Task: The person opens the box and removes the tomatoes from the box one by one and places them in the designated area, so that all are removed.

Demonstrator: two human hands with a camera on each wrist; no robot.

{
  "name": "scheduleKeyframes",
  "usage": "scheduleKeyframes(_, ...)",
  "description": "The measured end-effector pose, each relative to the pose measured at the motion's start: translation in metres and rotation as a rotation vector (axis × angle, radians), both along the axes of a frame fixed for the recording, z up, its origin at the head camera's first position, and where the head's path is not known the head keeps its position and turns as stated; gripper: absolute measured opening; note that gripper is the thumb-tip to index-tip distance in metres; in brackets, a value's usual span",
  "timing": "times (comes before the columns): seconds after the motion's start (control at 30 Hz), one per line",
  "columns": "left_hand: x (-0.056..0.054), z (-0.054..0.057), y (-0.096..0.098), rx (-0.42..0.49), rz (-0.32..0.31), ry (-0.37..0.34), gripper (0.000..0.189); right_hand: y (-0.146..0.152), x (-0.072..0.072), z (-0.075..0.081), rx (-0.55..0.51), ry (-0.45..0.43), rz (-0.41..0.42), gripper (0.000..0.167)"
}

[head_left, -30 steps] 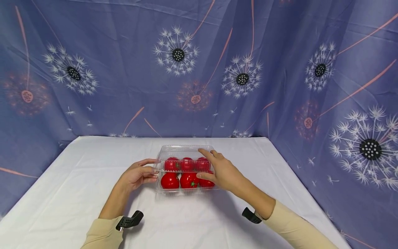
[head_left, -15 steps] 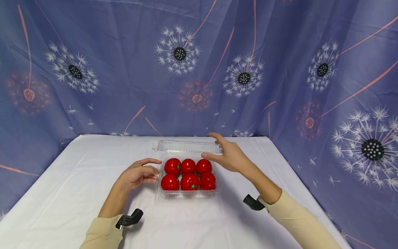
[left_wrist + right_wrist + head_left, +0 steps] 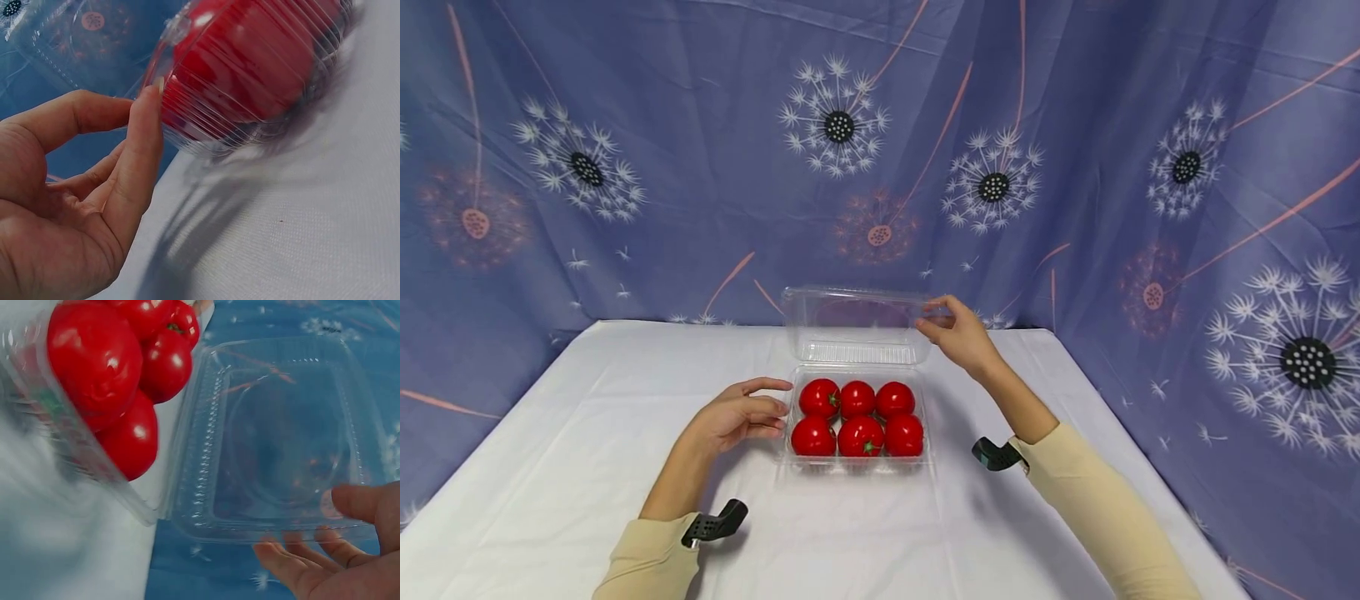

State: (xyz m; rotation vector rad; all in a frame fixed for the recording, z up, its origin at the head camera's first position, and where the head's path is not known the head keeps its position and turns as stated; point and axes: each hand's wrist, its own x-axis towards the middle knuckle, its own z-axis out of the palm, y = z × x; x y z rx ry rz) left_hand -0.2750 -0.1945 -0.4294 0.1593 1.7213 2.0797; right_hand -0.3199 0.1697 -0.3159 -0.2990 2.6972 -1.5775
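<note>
A clear plastic clamshell container sits on the table, holding several shiny red tomatoes in two rows. Its hinged lid stands raised along the far side, tilted back. My right hand pinches the lid's right edge; in the right wrist view the thumb lies over the edge and the fingers sit below it. My left hand is at the container's left side, fingers lightly bent. In the left wrist view its fingertips are right at the rim, beside the ribbed side wall.
A white cloth covers the table. Behind it and along the right side hangs a blue-purple curtain with dandelion prints. Black wrist mounts show at both beige sleeves.
The lid has swung up and away from over the tomatoes to the far side. My right hand has gone back and up with it. The left hand has stayed at the container's left side.
</note>
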Motion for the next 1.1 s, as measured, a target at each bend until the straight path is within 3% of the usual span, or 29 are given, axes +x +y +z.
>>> scheduleKeyframes(0.13,0.0,0.002,0.001,-0.014,-0.004,0.006,0.057,0.001,-0.011,-0.01,-0.107,-0.027,-0.022,0.039)
scheduleKeyframes(0.4,0.001,0.004,0.001,-0.048,-0.001,0.025,0.054,0.001,-0.026,-0.025,-0.276,-0.125,-0.062,0.043)
scheduleKeyframes(0.73,0.001,0.006,0.006,-0.063,0.036,0.04,0.057,0.001,-0.038,-0.047,-0.301,-0.205,-0.111,0.049)
scheduleKeyframes(1.1,0.0,0.007,0.002,-0.073,-0.031,0.023,0.054,0.0,-0.053,-0.059,-0.305,-0.258,-0.139,0.048)
